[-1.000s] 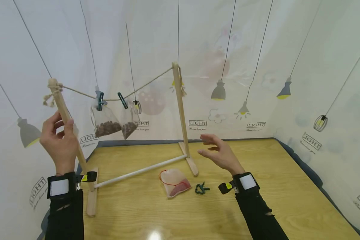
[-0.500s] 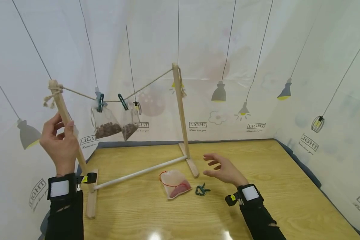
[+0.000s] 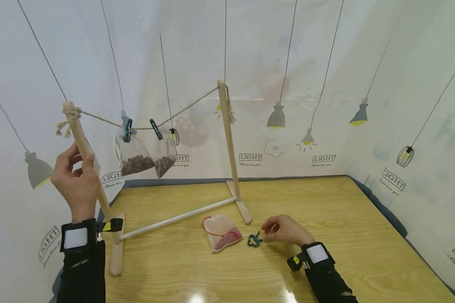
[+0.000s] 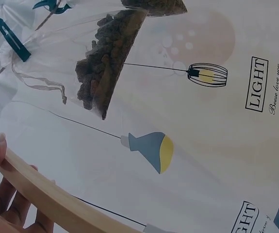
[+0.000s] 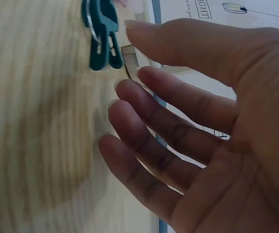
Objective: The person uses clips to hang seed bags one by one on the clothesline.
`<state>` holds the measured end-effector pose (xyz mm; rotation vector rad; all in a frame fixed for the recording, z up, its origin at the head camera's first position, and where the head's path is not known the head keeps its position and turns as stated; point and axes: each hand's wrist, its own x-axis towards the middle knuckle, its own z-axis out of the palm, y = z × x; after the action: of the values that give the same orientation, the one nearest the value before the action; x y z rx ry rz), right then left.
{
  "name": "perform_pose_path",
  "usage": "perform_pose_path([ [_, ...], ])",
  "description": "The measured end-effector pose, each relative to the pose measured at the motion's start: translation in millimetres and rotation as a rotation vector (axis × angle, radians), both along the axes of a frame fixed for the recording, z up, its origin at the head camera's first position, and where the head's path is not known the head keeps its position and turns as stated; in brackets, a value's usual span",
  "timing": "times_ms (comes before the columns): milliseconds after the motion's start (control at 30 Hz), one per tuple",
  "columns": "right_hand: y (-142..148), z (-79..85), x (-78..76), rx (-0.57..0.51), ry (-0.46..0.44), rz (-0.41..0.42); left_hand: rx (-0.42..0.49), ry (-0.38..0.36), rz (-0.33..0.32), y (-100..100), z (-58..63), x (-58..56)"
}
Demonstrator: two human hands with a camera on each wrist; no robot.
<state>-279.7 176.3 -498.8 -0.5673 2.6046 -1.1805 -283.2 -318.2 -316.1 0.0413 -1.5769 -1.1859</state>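
Note:
My left hand (image 3: pixel 77 183) grips the left wooden post (image 3: pixel 77 130) of a small clothesline stand, thumb on one side and fingers on the other. From its rope (image 3: pixel 189 104) hang two clear bags of dark brown bits, one bag (image 3: pixel 136 162) left of the other bag (image 3: pixel 164 162). Green clothespins (image 3: pixel 127 130) hold them to the rope. Over the table, my right hand (image 3: pixel 288 230) has its fingers loosely bent and spread, fingertips close to a green clothespin (image 5: pixel 100 34) lying on the wood. Between thumb and fingers there is nothing in the right wrist view.
A pale drawstring bag (image 3: pixel 221 231) with pinkish-red contents and a red cord lies left of the loose clothespin. The stand's white crossbar (image 3: pixel 178 216) runs low between its wooden feet (image 3: pixel 242 208). Cloth printed with lamps (image 3: pixel 276 115) surrounds the wooden table (image 3: pixel 167 269).
My right hand has come down from above the table to beside the loose clothespin. The left hand keeps its hold on the post, and the hanging bags stay where they were.

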Motion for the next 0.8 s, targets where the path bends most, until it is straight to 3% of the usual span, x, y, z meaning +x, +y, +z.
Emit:
perform_pose_path([
  [233,-2.4,-10.7,0.1,-0.005,-0.026,0.022,0.016,0.005,-0.015,6.4,3.2,4.3],
  [600,-8.0,-17.4,3.0,0.108,0.113,0.019,0.011,0.013,-0.007,5.2,2.8,3.7],
  [800,-10.4,-17.6,2.6,0.118,0.127,0.019,-0.003,0.012,0.002,4.2,2.5,3.6],
])
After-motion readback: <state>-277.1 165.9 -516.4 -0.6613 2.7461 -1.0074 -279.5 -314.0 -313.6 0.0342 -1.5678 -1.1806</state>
